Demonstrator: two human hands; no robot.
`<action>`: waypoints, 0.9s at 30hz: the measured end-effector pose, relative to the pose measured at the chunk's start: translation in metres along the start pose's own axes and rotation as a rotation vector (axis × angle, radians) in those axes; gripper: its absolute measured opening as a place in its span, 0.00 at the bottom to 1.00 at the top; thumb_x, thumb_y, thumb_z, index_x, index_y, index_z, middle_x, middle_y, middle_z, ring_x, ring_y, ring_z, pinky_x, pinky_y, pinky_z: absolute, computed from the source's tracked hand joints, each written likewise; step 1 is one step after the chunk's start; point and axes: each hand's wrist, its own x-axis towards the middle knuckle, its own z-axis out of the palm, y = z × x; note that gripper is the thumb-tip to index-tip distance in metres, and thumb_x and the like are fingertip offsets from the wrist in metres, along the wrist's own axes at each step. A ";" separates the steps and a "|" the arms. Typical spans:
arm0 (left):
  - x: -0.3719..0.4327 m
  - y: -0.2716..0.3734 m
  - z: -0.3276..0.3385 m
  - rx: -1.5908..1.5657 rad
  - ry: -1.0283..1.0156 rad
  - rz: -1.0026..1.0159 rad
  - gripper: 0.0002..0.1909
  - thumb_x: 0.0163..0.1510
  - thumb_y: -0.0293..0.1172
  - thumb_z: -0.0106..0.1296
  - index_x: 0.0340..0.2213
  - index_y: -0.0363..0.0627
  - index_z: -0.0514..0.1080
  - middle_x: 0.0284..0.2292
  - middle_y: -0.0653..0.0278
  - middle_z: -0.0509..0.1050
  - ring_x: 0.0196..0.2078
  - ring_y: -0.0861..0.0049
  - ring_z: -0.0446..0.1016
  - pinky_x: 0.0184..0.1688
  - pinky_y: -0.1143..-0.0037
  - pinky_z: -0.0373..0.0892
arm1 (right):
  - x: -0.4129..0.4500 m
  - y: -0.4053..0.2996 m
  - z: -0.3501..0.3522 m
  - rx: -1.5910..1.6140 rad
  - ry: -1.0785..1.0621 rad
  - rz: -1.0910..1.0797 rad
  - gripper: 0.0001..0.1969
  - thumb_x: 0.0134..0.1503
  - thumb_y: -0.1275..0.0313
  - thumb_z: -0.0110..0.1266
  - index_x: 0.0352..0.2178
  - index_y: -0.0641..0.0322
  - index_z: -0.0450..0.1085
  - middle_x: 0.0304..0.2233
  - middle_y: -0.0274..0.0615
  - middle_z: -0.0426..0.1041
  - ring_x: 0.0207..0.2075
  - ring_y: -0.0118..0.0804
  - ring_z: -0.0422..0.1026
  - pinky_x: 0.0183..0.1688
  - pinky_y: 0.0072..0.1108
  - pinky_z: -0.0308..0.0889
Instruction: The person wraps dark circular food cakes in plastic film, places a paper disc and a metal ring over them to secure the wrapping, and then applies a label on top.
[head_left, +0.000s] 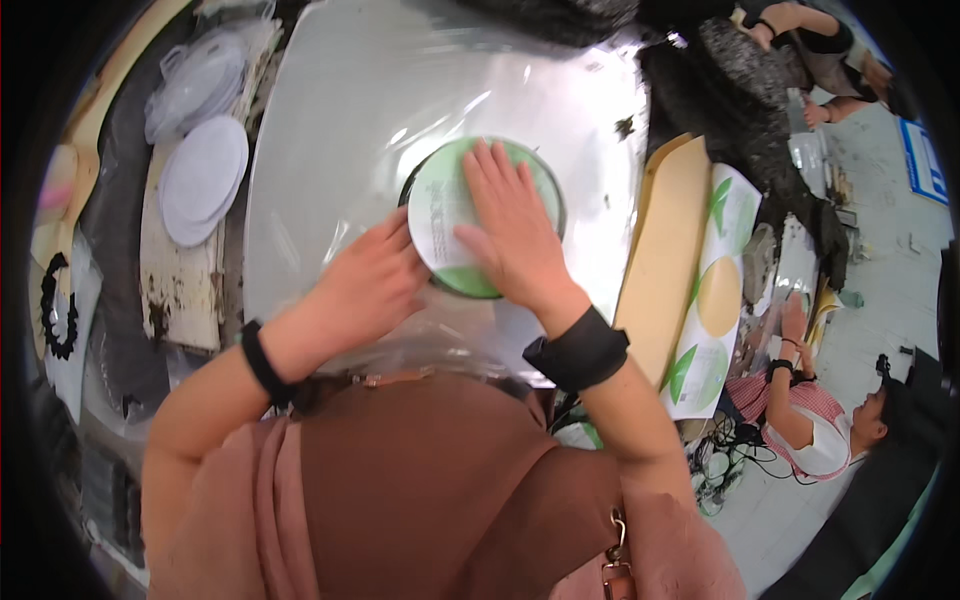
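A round green and white label (442, 225) bearing writing lies over a dark-rimmed disc on the shiny, film-covered work surface (322, 112). My right hand (514, 225) rests palm down on the label, its fingers extended towards the far edge. At the disc's left edge, my left hand (375, 277) has its fingertips against the rim; part of those fingers is hidden. The dark rim shows on both sides of the label.
White round sheets (202, 180) lie on a worn board at left, near clear plastic bags (199, 79). Right of the surface are folded brown paper (660, 255) and a printed label strip (690, 367). Two co-workers (810, 427) (825, 45) are at the right.
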 end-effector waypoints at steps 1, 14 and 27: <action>0.002 -0.001 0.005 -0.013 -0.016 -0.018 0.29 0.41 0.41 0.60 0.44 0.38 0.71 0.45 0.59 0.73 0.54 0.66 0.66 0.61 0.67 0.55 | 0.006 -0.002 0.001 -0.070 -0.021 -0.038 0.36 0.58 0.52 0.45 0.60 0.67 0.51 0.64 0.52 0.49 0.66 0.51 0.45 0.66 0.38 0.41; 0.003 -0.040 0.032 -0.553 0.029 -0.591 0.49 0.37 0.46 0.66 0.57 0.38 0.56 0.52 0.49 0.66 0.49 0.53 0.70 0.48 0.64 0.68 | -0.012 -0.029 -0.009 0.112 -0.354 -0.427 0.33 0.53 0.51 0.53 0.58 0.50 0.59 0.61 0.49 0.55 0.64 0.55 0.50 0.63 0.46 0.44; 0.056 -0.040 0.038 -0.749 0.166 -0.737 0.33 0.46 0.51 0.59 0.44 0.33 0.69 0.41 0.45 0.74 0.44 0.56 0.74 0.48 0.68 0.68 | -0.050 0.005 0.003 0.280 0.483 0.090 0.23 0.58 0.63 0.48 0.54 0.62 0.62 0.60 0.50 0.58 0.62 0.51 0.54 0.63 0.36 0.48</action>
